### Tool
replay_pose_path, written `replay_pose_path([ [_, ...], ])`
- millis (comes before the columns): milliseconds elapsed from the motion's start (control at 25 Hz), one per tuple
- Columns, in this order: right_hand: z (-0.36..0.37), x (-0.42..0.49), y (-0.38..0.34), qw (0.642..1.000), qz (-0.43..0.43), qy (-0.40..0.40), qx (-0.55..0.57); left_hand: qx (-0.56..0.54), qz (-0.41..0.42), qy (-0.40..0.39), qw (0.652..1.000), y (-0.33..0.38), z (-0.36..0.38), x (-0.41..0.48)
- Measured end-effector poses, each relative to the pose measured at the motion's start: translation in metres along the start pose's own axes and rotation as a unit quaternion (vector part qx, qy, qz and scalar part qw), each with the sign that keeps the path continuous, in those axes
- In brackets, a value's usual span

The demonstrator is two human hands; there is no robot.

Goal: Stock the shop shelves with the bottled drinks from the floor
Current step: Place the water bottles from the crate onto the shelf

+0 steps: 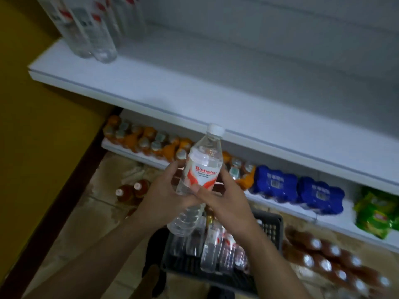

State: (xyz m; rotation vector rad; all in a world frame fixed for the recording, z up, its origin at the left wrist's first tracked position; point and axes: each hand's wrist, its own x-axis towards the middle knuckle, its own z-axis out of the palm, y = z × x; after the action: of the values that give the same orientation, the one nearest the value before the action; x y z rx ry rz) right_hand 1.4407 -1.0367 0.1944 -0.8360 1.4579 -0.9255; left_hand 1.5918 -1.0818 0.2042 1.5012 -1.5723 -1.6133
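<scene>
Clear ribbed plastic with a white screw cap and a red-and-white label: the water bottle (203, 175) is tilted, cap pointing up toward the edge of the white shelf (194, 100), in the air in front of it and above the basket. Both hands have hold of it. The left hand (164, 197) wraps its fingers round the bottle's left side, and the right hand (226, 203) pinches the label between thumb and fingers.

Below the hands a dark plastic basket (272, 223) with a gridded wall stands on the floor, with more clear bottles (211, 244) of the same kind lying in it.

On the smooth white shelf, at its far left end, a few tall clear bottles (92, 33) stand upright – blurred. The lower shelf carries orange drink bottles (151, 143) in rows, then two blue shrink-wrapped packs (274, 184) and green packets (375, 214).

On the pale tiled floor (86, 212) two brown bottles (131, 190) stand at left, and a wrapped batch of white-capped brown bottles (334, 255) lies at right. A yellow wall (32, 104) closes the left side.
</scene>
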Motion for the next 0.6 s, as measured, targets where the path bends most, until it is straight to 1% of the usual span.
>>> replay_pose_path([
  [160, 0.033, 0.053, -0.061, 0.998, -0.015, -0.029, -0.047, -0.029, 0.031, 0.038, 0.998, 0.019, -0.06, 0.037],
  [280, 0.052, 0.09, -0.107, 0.998, -0.013, -0.055, -0.038, -0.055, 0.066, 0.021, 0.996, 0.04, -0.099, 0.069],
  [480, 0.091, 0.159, -0.165, 0.991, -0.085, 0.004, -0.101, -0.055, 0.135, 0.027, 0.989, 0.06, -0.166, 0.138],
  [600, 0.114, 0.196, -0.183, 0.984, -0.112, 0.026, -0.138, -0.047, 0.154, 0.026, 0.987, 0.058, -0.199, 0.17],
])
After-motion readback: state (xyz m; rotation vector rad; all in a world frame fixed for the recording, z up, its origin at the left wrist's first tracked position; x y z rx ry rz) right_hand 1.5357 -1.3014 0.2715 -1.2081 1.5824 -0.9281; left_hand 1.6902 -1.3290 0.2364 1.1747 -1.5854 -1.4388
